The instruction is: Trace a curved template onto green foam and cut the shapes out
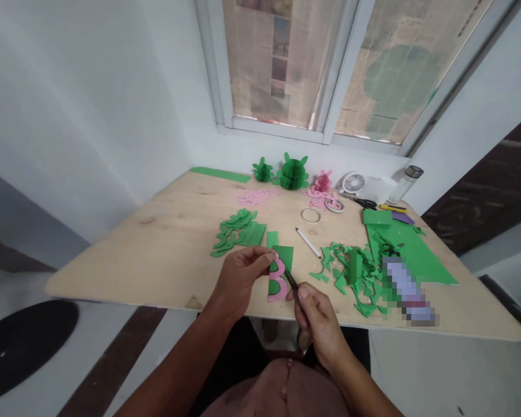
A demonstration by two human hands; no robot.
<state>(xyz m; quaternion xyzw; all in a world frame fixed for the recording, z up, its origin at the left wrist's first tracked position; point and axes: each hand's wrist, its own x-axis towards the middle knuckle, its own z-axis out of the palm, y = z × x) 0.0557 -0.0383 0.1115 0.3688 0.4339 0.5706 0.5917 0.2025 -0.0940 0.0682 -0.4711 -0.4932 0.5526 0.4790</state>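
Note:
At the table's front edge, my left hand (245,278) pinches the upper end of a curved pink paper piece (278,289). Black-bladed scissors (291,280) are gripped in my right hand (316,315), their blades pointing up and left against the pink paper's right side. Dark green paper (285,255) lies just behind the pink piece, with a small lighter green strip (272,238) beyond it. To the left are curved green cutouts (234,223) and a green sheet (252,234). A white pen (308,242) rests to the right of the green paper.
Green scraps (356,272) and a large green sheet (421,252) cover the wooden table's (156,243) right side. Farther back are pink scraps (256,197), a tape ring (310,216), green paper figures (292,172), a pink figure (322,182), a fan (353,183) and a bottle (404,185).

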